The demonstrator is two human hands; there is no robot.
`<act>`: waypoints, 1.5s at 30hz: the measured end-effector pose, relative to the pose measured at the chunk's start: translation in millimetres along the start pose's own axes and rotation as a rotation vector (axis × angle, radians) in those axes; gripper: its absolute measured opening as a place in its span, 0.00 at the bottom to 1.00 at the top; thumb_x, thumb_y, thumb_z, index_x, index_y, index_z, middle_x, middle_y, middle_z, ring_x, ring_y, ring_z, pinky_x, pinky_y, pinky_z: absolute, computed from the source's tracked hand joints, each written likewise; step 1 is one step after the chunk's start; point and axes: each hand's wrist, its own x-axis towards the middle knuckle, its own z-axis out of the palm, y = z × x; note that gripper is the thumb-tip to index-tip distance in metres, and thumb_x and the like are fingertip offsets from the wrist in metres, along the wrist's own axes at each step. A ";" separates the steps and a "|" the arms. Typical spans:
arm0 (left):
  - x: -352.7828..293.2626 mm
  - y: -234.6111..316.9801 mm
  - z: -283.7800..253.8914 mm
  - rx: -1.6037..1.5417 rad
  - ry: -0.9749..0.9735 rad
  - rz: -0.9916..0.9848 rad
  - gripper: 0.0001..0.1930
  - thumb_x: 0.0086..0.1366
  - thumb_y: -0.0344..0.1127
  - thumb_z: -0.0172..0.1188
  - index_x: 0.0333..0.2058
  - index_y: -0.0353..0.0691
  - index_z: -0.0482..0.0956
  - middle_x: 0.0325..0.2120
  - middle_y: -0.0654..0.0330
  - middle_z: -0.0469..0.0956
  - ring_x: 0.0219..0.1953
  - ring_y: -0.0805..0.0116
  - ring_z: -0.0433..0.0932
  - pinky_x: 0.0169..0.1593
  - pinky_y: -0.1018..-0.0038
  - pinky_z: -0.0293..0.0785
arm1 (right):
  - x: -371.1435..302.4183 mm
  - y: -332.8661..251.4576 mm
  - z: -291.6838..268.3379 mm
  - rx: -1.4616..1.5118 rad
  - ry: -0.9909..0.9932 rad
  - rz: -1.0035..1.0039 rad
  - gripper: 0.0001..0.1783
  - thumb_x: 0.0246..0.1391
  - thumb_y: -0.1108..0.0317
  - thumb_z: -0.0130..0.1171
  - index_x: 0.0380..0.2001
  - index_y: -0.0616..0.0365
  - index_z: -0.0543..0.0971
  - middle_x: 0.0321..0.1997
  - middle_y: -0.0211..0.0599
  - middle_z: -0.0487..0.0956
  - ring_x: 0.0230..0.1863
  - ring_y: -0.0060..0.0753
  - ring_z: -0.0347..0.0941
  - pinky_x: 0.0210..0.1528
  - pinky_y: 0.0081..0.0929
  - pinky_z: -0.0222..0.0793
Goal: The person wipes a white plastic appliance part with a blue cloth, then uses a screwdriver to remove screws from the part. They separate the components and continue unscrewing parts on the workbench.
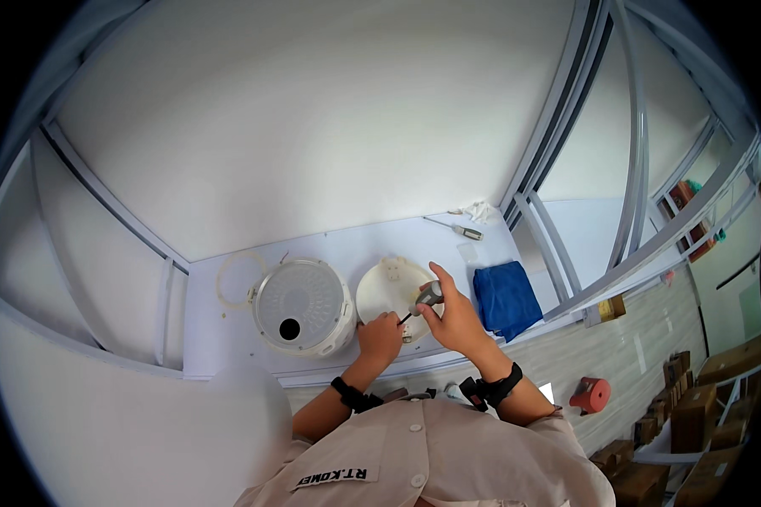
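At a white desk [216,338], a person's left hand [380,338] bunches, its hold unclear to me, at a round white dish [375,291], the right hand [460,319] gripping a grey-handled screwdriver [431,293] over it, another screwdriver [468,231] lying farther back.

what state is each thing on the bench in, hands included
Right hand: closed around a screwdriver, which is tilted
Left hand: fingers curled, near the screwdriver's tip
White round piece: partly hidden by hands
White drum: grey face up
Pale ring: lying flat
Second screwdriver: lying unheld
Blue cloth: folded
White tissue: crumpled
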 end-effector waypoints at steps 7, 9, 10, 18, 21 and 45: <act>-2.1 15.7 -11.4 0.075 0.043 -0.012 0.09 0.68 0.45 0.67 0.36 0.47 0.85 0.36 0.61 0.86 0.40 0.51 0.85 0.55 0.41 0.71 | -1.2 5.1 -7.9 0.057 0.073 -0.031 0.43 0.62 0.75 0.67 0.76 0.59 0.58 0.50 0.49 0.85 0.47 0.53 0.87 0.52 0.39 0.81; -2.4 18.8 -14.5 0.071 0.035 -0.028 0.09 0.68 0.45 0.67 0.37 0.48 0.85 0.36 0.62 0.86 0.41 0.53 0.85 0.57 0.40 0.69 | -0.6 2.6 -12.8 0.052 0.073 -0.018 0.43 0.62 0.75 0.67 0.76 0.59 0.58 0.50 0.49 0.85 0.47 0.52 0.87 0.53 0.38 0.81; -2.5 20.4 -15.1 0.069 0.029 -0.035 0.09 0.68 0.46 0.67 0.37 0.48 0.85 0.37 0.62 0.86 0.41 0.53 0.85 0.58 0.40 0.68 | -1.2 2.1 -15.4 0.050 0.074 -0.010 0.44 0.62 0.74 0.67 0.76 0.59 0.58 0.50 0.49 0.85 0.48 0.51 0.87 0.53 0.38 0.81; -3.9 39.7 -10.4 0.075 0.171 -0.039 0.09 0.66 0.46 0.70 0.34 0.50 0.85 0.33 0.65 0.86 0.44 0.58 0.81 0.66 0.35 0.56 | -4.3 23.5 -36.6 0.077 0.206 -0.058 0.45 0.62 0.74 0.69 0.76 0.63 0.57 0.50 0.49 0.85 0.46 0.47 0.87 0.54 0.37 0.80; -0.3 47.7 -9.5 0.101 0.306 -0.006 0.07 0.65 0.44 0.70 0.34 0.50 0.84 0.32 0.66 0.85 0.43 0.59 0.80 0.65 0.38 0.56 | -0.6 29.7 -56.2 0.079 0.259 -0.093 0.44 0.62 0.73 0.69 0.76 0.63 0.57 0.50 0.49 0.85 0.46 0.45 0.87 0.54 0.36 0.80; 13.1 137.3 67.1 -0.163 0.243 0.048 0.08 0.68 0.32 0.62 0.41 0.40 0.88 0.34 0.51 0.86 0.41 0.45 0.83 0.46 0.53 0.80 | -10.1 97.6 -175.0 0.184 0.138 -0.117 0.35 0.62 0.74 0.69 0.69 0.59 0.66 0.50 0.46 0.86 0.48 0.41 0.86 0.54 0.34 0.79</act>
